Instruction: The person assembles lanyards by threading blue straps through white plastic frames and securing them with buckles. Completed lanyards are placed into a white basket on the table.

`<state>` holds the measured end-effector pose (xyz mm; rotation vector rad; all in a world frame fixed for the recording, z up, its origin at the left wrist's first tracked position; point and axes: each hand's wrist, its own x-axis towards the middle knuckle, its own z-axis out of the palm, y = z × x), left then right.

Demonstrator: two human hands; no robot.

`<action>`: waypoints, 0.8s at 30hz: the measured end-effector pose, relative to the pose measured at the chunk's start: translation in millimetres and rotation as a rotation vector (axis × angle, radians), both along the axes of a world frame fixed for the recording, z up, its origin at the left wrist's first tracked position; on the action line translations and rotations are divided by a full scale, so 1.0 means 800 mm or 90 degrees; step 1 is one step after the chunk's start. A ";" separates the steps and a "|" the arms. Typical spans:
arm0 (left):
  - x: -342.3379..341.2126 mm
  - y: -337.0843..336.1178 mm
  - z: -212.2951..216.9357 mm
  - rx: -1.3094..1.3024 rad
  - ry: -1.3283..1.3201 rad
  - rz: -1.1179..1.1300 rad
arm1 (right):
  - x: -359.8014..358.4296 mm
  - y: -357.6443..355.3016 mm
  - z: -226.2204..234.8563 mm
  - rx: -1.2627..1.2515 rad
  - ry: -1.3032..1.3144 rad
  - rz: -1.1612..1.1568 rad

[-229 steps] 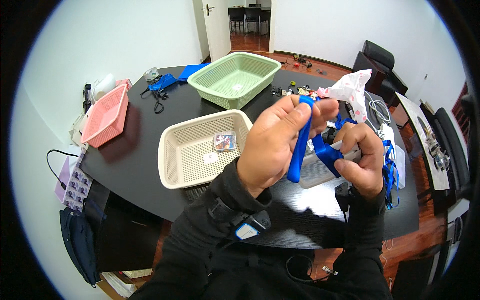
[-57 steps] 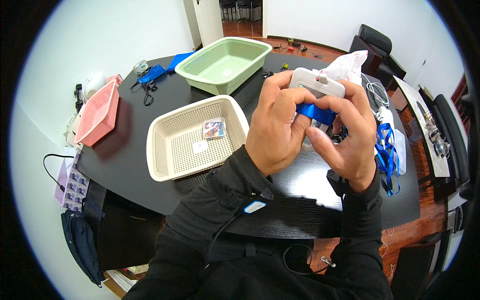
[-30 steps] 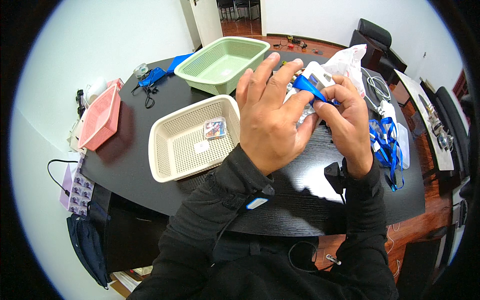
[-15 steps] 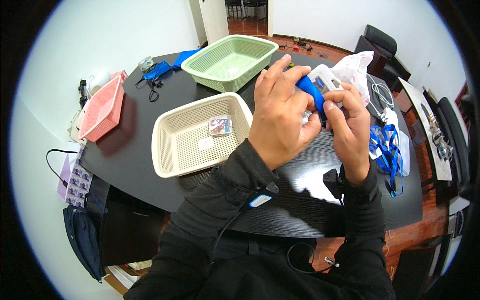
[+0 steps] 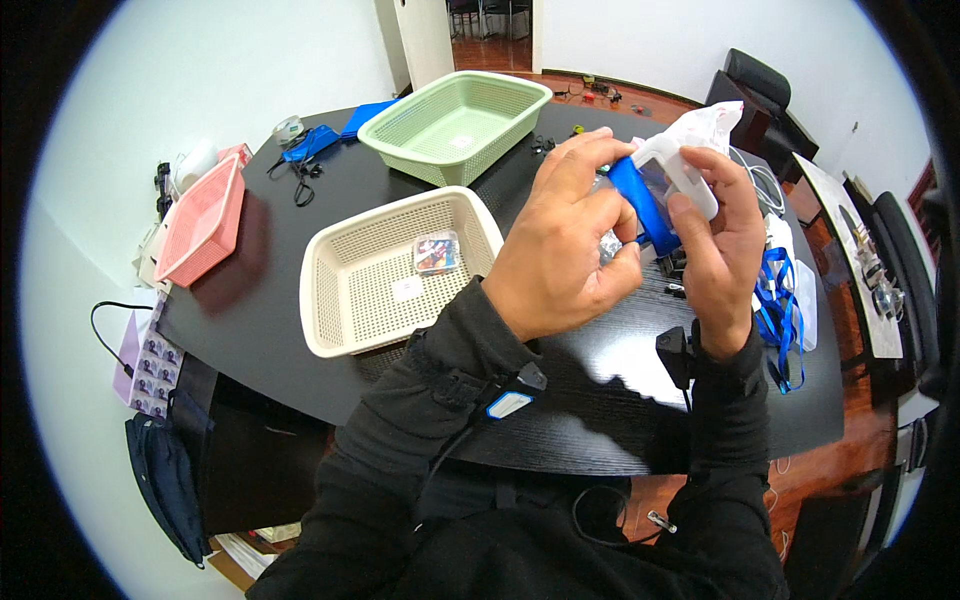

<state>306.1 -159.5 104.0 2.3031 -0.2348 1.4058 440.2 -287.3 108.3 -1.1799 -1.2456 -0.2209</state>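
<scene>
Over the right half of the table, both my hands are raised together around a white-framed plastic piece with a slot and a wide blue band. The fingers of my left hand curl closed at the band, with some crinkled clear plastic beside them. Gripping the white frame by its edge is my right hand, thumb in front and fingers behind. A small clear case with a colourful print lies in the cream basket, left of my hands.
A green basket stands farther back, and a pink basket at the left edge. Blue lanyards and a white cable lie at the right. A white printed bag sits behind my hands. Cables and blue pouches are back left.
My right hand has shifted slightly right and tilted the white frame, which now stands out farther from the blue band. My left hand stays at the band.
</scene>
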 end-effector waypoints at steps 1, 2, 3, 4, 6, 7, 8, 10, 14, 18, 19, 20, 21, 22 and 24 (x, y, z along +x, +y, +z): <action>-0.001 -0.001 0.001 -0.001 -0.004 0.015 | -0.001 0.000 0.002 0.000 0.015 0.013; -0.001 -0.001 0.001 -0.002 -0.008 0.028 | -0.001 0.000 0.003 -0.001 0.030 0.024; -0.001 -0.003 0.002 -0.003 -0.011 0.045 | -0.002 0.000 0.004 -0.001 0.048 0.026; 0.000 -0.004 0.001 0.006 -0.011 0.052 | -0.002 0.000 0.005 -0.007 0.016 0.005; 0.000 -0.007 -0.001 0.033 -0.019 0.077 | -0.002 0.000 0.006 -0.016 -0.044 -0.060; 0.001 -0.007 -0.002 0.027 -0.009 0.075 | -0.002 0.000 0.005 -0.021 -0.034 -0.049; 0.002 -0.007 -0.003 0.027 -0.007 0.075 | -0.002 0.000 0.005 -0.024 -0.028 -0.046; 0.005 -0.005 -0.006 0.018 -0.008 0.060 | -0.003 0.000 0.004 -0.032 -0.015 -0.042; 0.009 -0.001 -0.012 -0.006 0.000 0.009 | -0.001 -0.004 0.004 -0.078 -0.049 -0.079; 0.005 -0.004 -0.021 -0.067 0.006 -0.032 | 0.006 -0.009 0.001 -0.094 -0.052 -0.060; 0.002 -0.007 -0.026 -0.059 -0.038 0.002 | 0.011 -0.009 0.000 -0.098 -0.013 -0.042; -0.002 -0.010 -0.032 -0.049 -0.082 0.032 | 0.017 -0.009 0.000 -0.111 0.037 -0.007; -0.010 -0.014 -0.042 -0.052 -0.103 0.047 | 0.024 -0.009 0.000 -0.116 0.071 -0.021; -0.018 -0.020 -0.053 -0.078 -0.123 0.031 | 0.032 -0.008 0.002 -0.116 0.098 -0.025; -0.034 -0.032 -0.079 -0.040 -0.064 -0.016 | 0.044 -0.006 0.004 -0.172 0.147 -0.157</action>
